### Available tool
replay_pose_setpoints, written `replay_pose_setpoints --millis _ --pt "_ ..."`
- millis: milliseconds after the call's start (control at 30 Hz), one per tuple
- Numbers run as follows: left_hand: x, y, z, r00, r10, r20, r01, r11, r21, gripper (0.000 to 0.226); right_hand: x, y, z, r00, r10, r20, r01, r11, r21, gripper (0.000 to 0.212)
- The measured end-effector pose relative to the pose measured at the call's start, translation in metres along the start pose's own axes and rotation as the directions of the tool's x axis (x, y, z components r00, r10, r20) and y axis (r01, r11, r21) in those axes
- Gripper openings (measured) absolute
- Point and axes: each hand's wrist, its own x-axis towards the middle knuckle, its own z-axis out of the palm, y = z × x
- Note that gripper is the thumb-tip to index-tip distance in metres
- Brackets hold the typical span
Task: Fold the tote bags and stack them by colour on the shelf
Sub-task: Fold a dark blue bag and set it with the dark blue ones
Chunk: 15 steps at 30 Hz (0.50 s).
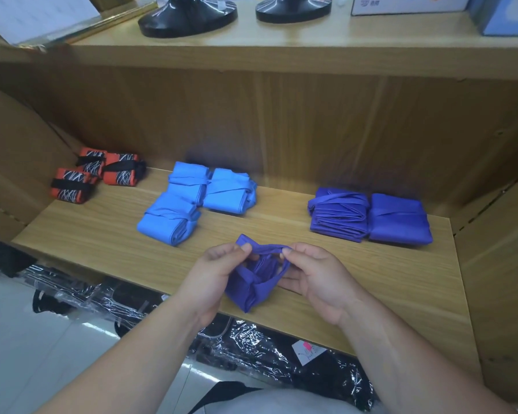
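Two hands, one purple bag [251, 286], and both are busy! The left hand [214, 274] pinches the strap [266, 249] between thumb and forefinger, with its other fingers curled round the half-folded bundle. The right hand [317, 274] pinches the strap's other end with its thumb on top, palm facing in. The strap runs taut between them, and the bundle sits over the front edge of the shelf [102, 237]. Out at two o'clock, two folded purple bags [399, 219] lie side by side, touching. At eleven o'clock, three blue bags [171, 224] cluster together. At ten o'clock, far back, three orange bags [72, 185]. At twelve, up top, two black stands [189, 19].
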Motion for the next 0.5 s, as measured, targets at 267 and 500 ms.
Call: replay_pose_setpoints --millis 267,500 --pt "-0.010 -0.004 -0.003 1.000 0.024 0.020 -0.016 0.948 -0.319 0.016 -0.002 0.006 0.011 0.991 -0.083 0.107 0.068 0.989 0.134 0.012" --pt "-0.010 -0.013 -0.001 0.998 0.038 -0.058 -0.057 0.924 -0.379 0.020 0.005 0.017 0.026 0.992 -0.070 0.102 0.048 0.977 0.208 0.041"
